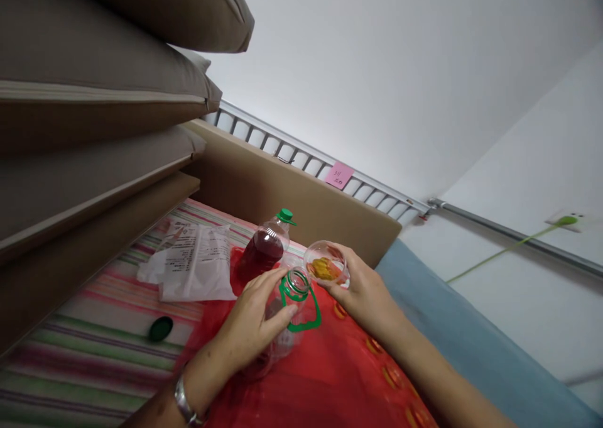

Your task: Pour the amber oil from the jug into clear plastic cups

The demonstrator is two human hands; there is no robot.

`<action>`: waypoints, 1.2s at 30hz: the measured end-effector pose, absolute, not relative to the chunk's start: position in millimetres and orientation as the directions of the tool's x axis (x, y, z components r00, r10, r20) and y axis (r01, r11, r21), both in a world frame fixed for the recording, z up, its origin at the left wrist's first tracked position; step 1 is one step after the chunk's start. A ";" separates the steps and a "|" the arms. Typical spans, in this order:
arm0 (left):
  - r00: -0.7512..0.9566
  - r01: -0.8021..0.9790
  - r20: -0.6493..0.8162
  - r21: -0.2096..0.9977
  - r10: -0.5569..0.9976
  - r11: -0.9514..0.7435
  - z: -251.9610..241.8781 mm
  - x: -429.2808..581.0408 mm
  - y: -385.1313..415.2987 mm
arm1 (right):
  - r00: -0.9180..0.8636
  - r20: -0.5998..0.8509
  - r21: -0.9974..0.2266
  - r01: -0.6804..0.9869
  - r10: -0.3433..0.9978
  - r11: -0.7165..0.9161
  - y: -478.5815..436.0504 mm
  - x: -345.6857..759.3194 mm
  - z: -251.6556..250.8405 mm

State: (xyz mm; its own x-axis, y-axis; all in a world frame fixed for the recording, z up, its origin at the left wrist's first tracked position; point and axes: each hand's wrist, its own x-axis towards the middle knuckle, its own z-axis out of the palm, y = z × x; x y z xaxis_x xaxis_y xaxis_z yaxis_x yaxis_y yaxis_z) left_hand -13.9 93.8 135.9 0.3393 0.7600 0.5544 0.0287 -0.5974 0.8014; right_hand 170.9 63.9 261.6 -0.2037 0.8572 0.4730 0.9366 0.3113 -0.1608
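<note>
My left hand [257, 312] is wrapped round the neck of an open clear plastic bottle [282, 343] with a green handle [311, 321]. In my right hand [355, 283] is a clear plastic cup [325, 252], tilted beside the bottle's mouth, with yellow and orange pieces [324, 268] inside. Behind them stands a second clear bottle [264, 246] of dark red liquid, closed with a green cap [285, 215]. A loose dark green cap [161, 329] lies on the striped cloth [94, 346] at the left.
A white printed plastic bag [198, 261] lies left of the red bottle. Red plastic sheeting [325, 378] covers the surface under my hands. Stacked cushions [103, 63] rise at the left, and a brown board [292, 195] stands behind the bottles.
</note>
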 end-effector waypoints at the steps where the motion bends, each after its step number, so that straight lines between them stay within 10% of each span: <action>1: 0.341 0.031 0.550 0.804 0.762 -0.594 136.0 -13.8 93.7 | -0.216 0.472 -0.148 0.936 0.855 0.319 64.1 170.6 261.7; 36: 0.357 0.052 0.526 0.814 0.772 -0.578 137.0 -12.6 93.5 | -0.522 0.492 0.382 0.849 0.697 0.366 67.1 179.5 271.1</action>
